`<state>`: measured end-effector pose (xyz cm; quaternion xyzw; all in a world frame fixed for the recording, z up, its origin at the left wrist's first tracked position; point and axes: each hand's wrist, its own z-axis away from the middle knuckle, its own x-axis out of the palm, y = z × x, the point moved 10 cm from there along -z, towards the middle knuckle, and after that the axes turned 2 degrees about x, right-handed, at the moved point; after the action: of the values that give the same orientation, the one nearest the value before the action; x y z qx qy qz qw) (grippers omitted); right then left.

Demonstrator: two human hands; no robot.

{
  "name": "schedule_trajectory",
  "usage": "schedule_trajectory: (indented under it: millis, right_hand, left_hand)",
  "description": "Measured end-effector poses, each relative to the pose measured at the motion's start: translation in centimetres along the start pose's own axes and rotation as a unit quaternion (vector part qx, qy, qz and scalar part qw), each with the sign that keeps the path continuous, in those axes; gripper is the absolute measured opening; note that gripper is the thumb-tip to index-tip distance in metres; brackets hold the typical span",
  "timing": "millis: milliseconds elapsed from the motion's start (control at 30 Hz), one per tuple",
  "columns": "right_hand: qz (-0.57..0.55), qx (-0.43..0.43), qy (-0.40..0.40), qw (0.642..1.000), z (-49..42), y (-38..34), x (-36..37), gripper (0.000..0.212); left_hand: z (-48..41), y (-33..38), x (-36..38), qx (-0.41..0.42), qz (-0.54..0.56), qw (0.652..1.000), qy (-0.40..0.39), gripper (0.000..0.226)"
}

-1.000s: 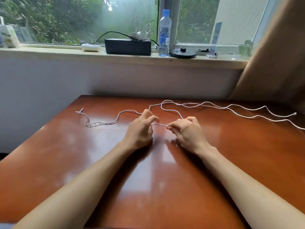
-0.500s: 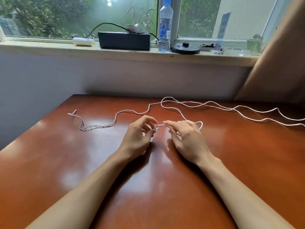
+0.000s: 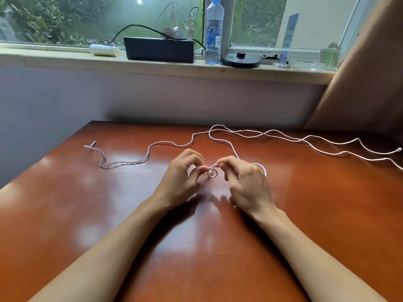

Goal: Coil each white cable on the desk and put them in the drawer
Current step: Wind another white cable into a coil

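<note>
Two bare arms reach out over the shiny brown table [image 3: 87, 214]. The left hand [image 3: 182, 179] and the right hand [image 3: 246, 184] sit close together near the middle of it. Between them is a small loop [image 3: 212, 172] made in the white cable [image 3: 232, 149].

The left grip is narrow: a finger and the thumb pinch the loop on its left side. The right grip is narrow too, with curled fingers pinching the cable at the top right of the loop. A bigger bend of cable peeks out on the far right side of the right hand.

From the hands the cable goes away from the person. Then it turns and lies long across the back of the table, off to the right, to a little plug end [image 3: 399, 149]. So the loose part is past the hands and to the right, and the right hand is nearer to it. I think the right hand should bring in more cable while the left holds the loop. The coiling looks only just begun, and no drawer is in view.

A wavy white stretch [image 3: 152, 147] runs off to the left. I cannot tell if it is the same cable.

On the window ledge [image 3: 65, 59] stand a black box [image 3: 159, 50] and a water bottle [image 3: 214, 29] with a blue cap and blue label, its words too blurry to read
</note>
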<state>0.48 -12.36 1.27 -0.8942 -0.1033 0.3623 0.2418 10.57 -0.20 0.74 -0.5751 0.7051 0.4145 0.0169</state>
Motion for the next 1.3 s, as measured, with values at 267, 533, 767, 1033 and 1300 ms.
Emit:
schedule_trajectory:
  millis: [267,533,767,1033,1300]
  right_hand:
    - [0.043,0.022,-0.029,0.998,0.3,0.3,0.1,0.010]
    - [0.062,-0.008,-0.064,0.996,0.6,-0.3,1.0,0.005]
    - [0.076,-0.046,0.030,0.996,0.3,-1.4,-0.3,0.015]
    - [0.034,-0.031,0.080,0.996,-0.2,-2.1,-1.7,0.027]
    - [-0.026,0.017,0.012,0.999,0.0,-0.1,-1.4,0.022]
  left_hand:
    - [0.8,-1.2,0.0,-0.143,0.162,0.976,0.013,0.020]
    - [1.1,-1.8,-0.2,-0.212,0.245,0.944,0.061,0.028]
    - [1.4,-3.5,-0.7,-0.252,0.252,0.929,0.098,0.025]
    - [1.7,-5.0,-1.4,-0.293,0.238,0.915,0.141,0.029]
    - [1.9,-5.8,-2.7,-0.302,0.295,0.887,0.187,0.028]
